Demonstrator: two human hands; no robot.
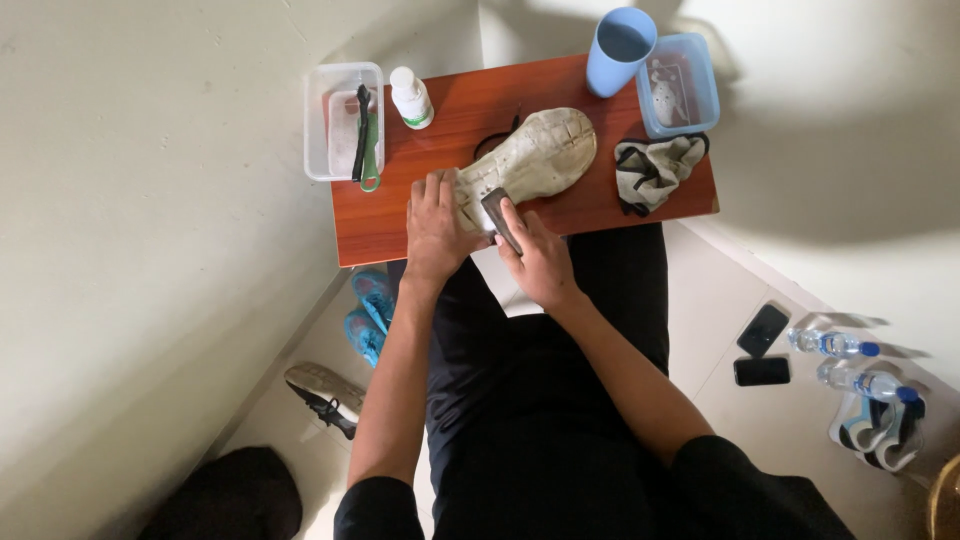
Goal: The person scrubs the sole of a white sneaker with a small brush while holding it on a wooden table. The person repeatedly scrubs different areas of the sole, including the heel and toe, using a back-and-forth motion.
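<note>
A dirty white shoe lies sole up on a small reddish-brown table. My left hand presses down on the shoe's heel end and holds it. My right hand grips a small dark brush whose head rests against the sole near the heel. The two hands sit close together at the table's near edge, above my lap in black trousers.
On the table: a clear tub with a green and black brush, a white bottle, a blue cup, a blue tub, a crumpled cloth. On the floor: other shoes, two phones, water bottles.
</note>
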